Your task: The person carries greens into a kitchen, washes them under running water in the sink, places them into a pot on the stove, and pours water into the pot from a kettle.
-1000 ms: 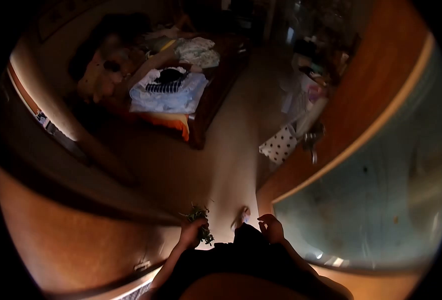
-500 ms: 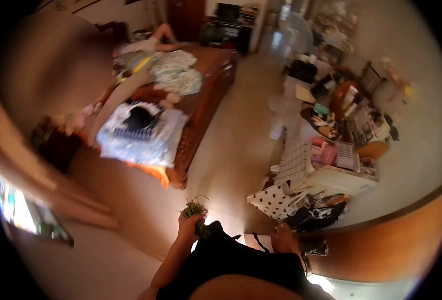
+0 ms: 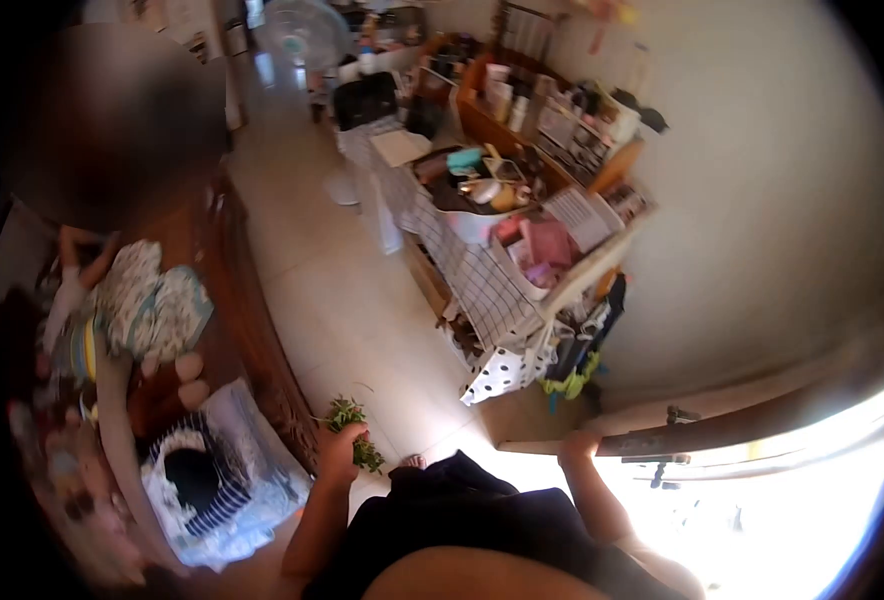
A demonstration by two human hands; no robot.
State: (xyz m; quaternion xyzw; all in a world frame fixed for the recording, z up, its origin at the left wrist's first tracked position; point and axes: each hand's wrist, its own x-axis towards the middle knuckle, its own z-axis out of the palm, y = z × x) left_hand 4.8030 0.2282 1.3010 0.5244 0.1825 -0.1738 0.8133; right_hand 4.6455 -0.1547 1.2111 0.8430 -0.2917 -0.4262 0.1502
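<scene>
My left hand (image 3: 339, 450) is closed around a bunch of leafy green herbs (image 3: 345, 412), whose leaves stick out above and below the fist. The bunch hangs in front of my dark clothing, over the pale floor. On the other side, my right hand (image 3: 579, 446) is at the near end of a brown wooden door (image 3: 622, 443), its fingers seemingly curled over the edge. A lock with a handle (image 3: 678, 416) sits farther along the door. Bright light washes out the area beside my right forearm.
A bed (image 3: 252, 330) with folded clothes (image 3: 197, 470) and a person lying on it stands at the left. A cluttered table (image 3: 472, 285) lines the wall, a polka-dot bag (image 3: 502, 374) at its near end. A fan (image 3: 305, 35) stands farther back. Tiled floor (image 3: 307, 300) runs between.
The view has turned right, so the bed and table shift left. The door has swung, showing its edge and a bright opening. The herbs stay in my left hand.
</scene>
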